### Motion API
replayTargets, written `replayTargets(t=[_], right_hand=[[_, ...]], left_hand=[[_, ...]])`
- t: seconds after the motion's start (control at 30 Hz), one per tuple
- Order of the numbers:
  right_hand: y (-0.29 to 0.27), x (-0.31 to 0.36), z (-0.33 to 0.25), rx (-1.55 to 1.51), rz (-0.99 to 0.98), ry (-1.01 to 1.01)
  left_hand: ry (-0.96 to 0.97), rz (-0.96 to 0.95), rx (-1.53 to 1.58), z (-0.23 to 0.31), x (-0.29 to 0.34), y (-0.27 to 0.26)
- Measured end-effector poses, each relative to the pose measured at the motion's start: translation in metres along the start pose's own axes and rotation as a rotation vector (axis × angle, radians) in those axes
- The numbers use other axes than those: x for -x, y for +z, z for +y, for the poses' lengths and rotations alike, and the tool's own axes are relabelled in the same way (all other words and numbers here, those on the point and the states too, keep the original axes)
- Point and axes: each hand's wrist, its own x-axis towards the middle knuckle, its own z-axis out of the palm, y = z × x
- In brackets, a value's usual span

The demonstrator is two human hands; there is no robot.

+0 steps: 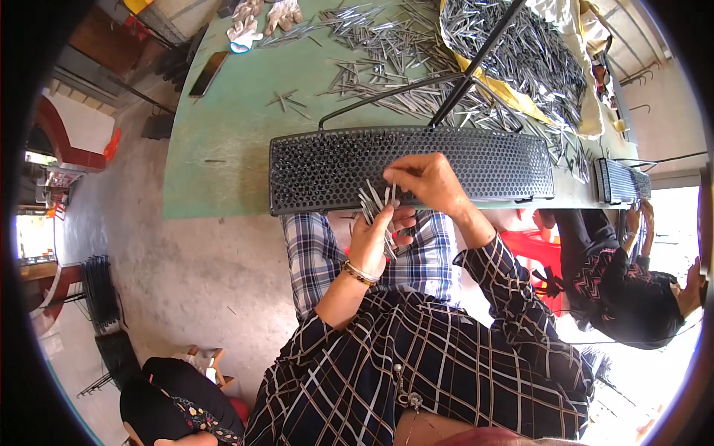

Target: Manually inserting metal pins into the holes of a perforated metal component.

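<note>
My left hand (367, 241) is closed around a bunch of thin grey metal rods (372, 202), their ends sticking up past the thumb. Just above it, my right hand (435, 186) makes a pinch at the tip of one rod standing up from the bunch. Both hands are at the near edge of a long black perforated metal panel (483, 160), which lies along the table's front edge. Its many round holes form rows. Dark bars (379, 102) rise from the panel's far side.
Loose rods (372, 74) cover much of the green table (223, 163). A yellow-edged sack (513, 59) of rods lies at the back right. A phone (209, 74) and work gloves (244, 33) are at the far left. One person (617, 290) works at right with a similar panel (617, 181); another sits lower left.
</note>
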Motion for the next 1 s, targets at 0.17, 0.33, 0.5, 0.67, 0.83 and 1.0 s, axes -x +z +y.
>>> replayTargets(t=[0.17,0.33,0.5,0.67,0.83,1.0], right_hand=[[-0.002,-0.024,-0.002,-0.05,0.375,-0.156],[0.002,-0.047,0.01,0.166,0.442,-0.344],[0.008,-0.047,0.025,0.318,0.442,-0.43],[0.005,-0.044,0.025,0.58,0.451,-0.598],[0.009,-0.046,0.024,0.594,0.454,-0.614],[0.006,-0.047,0.019,0.667,0.383,-0.645]], left_hand=[[-0.117,0.007,-0.014,-0.006,-0.001,-0.005],[-0.156,0.009,-0.026,-0.002,0.003,-0.005],[-0.16,0.021,-0.041,0.0,0.004,-0.004],[-0.151,0.029,0.012,0.0,0.002,-0.004],[-0.158,0.051,0.02,0.0,0.001,-0.004],[-0.175,0.1,-0.064,0.002,0.003,-0.003]])
